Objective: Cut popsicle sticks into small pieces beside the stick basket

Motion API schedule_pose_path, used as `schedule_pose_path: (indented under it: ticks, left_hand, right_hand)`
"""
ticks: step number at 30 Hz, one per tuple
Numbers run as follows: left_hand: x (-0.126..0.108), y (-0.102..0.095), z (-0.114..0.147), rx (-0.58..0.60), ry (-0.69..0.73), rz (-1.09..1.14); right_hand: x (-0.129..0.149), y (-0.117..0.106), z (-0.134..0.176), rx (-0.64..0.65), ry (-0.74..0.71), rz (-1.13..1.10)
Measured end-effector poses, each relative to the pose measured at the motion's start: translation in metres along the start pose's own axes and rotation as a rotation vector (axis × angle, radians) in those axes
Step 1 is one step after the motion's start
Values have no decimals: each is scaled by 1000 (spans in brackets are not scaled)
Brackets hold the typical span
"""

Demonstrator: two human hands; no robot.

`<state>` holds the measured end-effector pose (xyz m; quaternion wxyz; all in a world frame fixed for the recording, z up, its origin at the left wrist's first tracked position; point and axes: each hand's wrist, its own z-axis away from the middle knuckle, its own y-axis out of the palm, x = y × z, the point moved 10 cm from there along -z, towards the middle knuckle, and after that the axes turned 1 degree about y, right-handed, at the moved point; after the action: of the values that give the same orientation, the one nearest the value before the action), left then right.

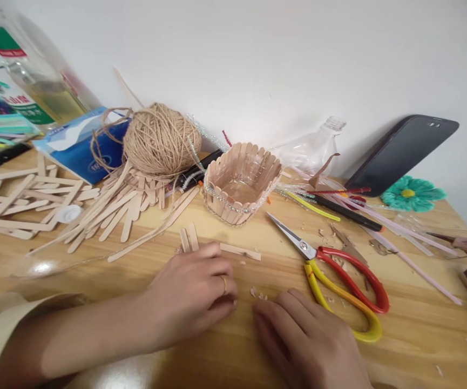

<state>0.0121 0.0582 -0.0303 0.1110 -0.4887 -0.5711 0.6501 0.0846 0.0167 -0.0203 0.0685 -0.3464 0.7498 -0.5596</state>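
Note:
My left hand (pixel 195 286), with a ring on one finger, is closed with its fingers curled down to the wooden table; whatever is under them is hidden. Just beyond it stick up two short craft stick pieces (pixel 193 236), and a longer craft stick (pixel 241 252) lies flat behind the fingers. My right hand (pixel 312 337) rests low on the table, fingers bent and pressed together, their undersides out of sight. Small wood scraps (pixel 258 294) lie between the hands. Close to the right hand are scissors (pixel 304 247) with red and yellow handles, blades partly apart.
A craft stick basket (pixel 237 197) with a clear plastic lining stands behind the hands. Left of it are a twine ball (pixel 160 140), loose craft sticks (pixel 115 213) and a blue packet (pixel 91 146). A phone (pixel 403 154), a teal fuzzy flower (pixel 413 193) and a cut plastic bottle (pixel 312 146) are at the right.

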Motion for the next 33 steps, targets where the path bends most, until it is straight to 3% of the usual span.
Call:
schedule_pose_path:
  ticks: [14,19,33]
  left_hand:
    - [6,-10,-6,-121,8,39]
    - [14,-14,-10,-148,-52,23]
    - [24,-8,-26,-40,-181,-77]
  right_hand:
    - [-29,-18,-4,-73,157,-81]
    - [-37,-25,-3,-87,198,-95]
    - [-32,-24,-3,-75,171,-109]
